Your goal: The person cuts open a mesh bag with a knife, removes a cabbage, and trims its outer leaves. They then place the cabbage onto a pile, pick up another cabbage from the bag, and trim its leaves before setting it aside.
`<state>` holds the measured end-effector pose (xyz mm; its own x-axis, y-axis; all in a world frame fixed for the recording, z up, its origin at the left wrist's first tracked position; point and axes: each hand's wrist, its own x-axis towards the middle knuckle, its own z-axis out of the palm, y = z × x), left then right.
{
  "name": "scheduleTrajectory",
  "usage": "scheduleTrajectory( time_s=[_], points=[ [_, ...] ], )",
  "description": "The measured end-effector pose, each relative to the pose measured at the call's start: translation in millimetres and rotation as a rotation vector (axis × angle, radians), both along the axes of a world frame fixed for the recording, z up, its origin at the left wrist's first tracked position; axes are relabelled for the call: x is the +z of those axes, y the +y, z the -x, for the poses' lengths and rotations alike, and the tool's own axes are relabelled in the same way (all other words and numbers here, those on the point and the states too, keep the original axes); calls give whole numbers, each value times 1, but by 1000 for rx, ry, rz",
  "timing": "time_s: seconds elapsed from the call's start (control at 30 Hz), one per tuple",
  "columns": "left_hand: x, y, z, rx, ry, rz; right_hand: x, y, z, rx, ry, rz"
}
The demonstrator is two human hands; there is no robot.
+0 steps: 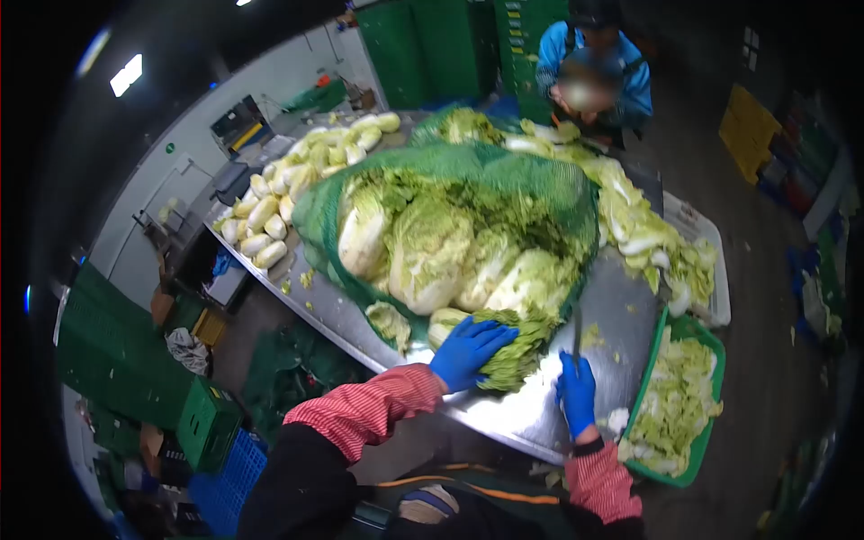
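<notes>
My left hand [471, 352], in a blue glove, grips a napa cabbage [520, 355] from above. That cabbage lies on its side on the metal table [513, 418], its leafy end pointing right. To the right of it, my right hand [576, 389], also blue-gloved, is closed around a knife, whose dark blade [577, 331] points away from me. Just beyond my left hand, a green mesh sack [540, 168] gapes toward me with several whole napa cabbages [430, 252] inside. A loose leaf piece [389, 324] rests left of my left hand.
Trimmed cabbages [297, 171] are piled at the table's far left. Loose leaves [630, 211] spread along the right side, reaching a white tray [717, 261]. A green crate [693, 459] of leaves stands at the right edge. A co-worker in blue [637, 85] is across the table.
</notes>
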<state>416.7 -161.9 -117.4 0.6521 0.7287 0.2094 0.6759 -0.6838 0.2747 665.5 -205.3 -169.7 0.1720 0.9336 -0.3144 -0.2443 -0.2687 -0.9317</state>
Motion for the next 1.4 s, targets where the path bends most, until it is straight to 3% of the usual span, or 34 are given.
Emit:
scheduleTrajectory(
  time_s=[0.1, 0.17, 0.23, 0.3, 0.37, 0.43, 0.57, 0.6, 0.63, 0.67, 0.7, 0.77, 0.87, 0.9, 0.97, 1.0, 1.07, 1.1, 1.13, 1.17, 1.23, 1.27, 1.37, 1.4],
  points=[
    [-40, -49, 28, 93, 261, 45, -2, 4, 16, 216, -235, 0],
    [-26, -71, 42, 206, -12, 167, -25, 8, 26, 319, -426, -74],
    [-38, -92, 58, 476, -438, 157, -33, 10, 35, 457, -734, -189],
    [-75, -102, 72, 825, -929, 391, -38, 10, 47, 505, -715, -126],
    [-114, -95, 90, 1046, -1195, 467, -55, 13, 58, 524, -729, -102],
    [-92, -83, 85, 1327, -1367, 880, -68, 14, 73, 646, -522, -29],
    [-134, -69, 75, 1206, -1185, 744, -59, -11, 81, 610, -402, -4],
    [-121, -70, 58, 1181, -1156, 724, -61, -19, 78, 573, -349, 11],
    [-112, -65, 46, 1144, -1124, 705, -28, -32, 72, 562, -296, 119],
    [-142, -65, 45, 1144, -892, 671, -36, -47, 68, 467, -255, 44],
    [-126, -63, 30, 1071, -799, 671, -44, -65, 63, 373, -217, -28],
    [-68, -59, -13, 836, -461, 633, -35, -90, 46, 254, -132, 113],
    [-74, -67, -53, 840, -296, 515, -50, -102, 11, 16, -67, 123],
    [-71, -69, -58, 844, -310, 500, -58, -104, -2, -72, -51, 94],
    [-67, -80, -65, 858, -332, 481, -49, -102, -31, -178, 249, 7],
    [-98, -81, -56, 901, -451, 477, -36, -100, -42, -214, 102, 33],
    [-131, -69, -29, 948, -1058, 899, -22, -92, -56, -211, -93, 25],
    [-90, -64, -31, 1004, -1399, 1246, -20, -95, -60, -220, -178, 28],
    [-63, -57, -39, 1146, -1202, 1325, -17, -95, -57, -179, -267, 29],
    [-65, -54, -58, 1126, -1207, 1196, -16, -94, -53, -156, -277, 30],
    [-98, -49, -76, 1205, -917, 885, -17, -90, -45, -119, -301, 32],
    [-108, -52, -79, 1200, -980, 834, -19, -89, -41, -133, -306, -51],
    [-105, -71, -92, 931, -994, 652, -11, -95, -53, -176, -61, 56],
    [-76, -76, -101, 666, -1094, 658, -12, -98, -60, -190, -133, 66]
  ],
)
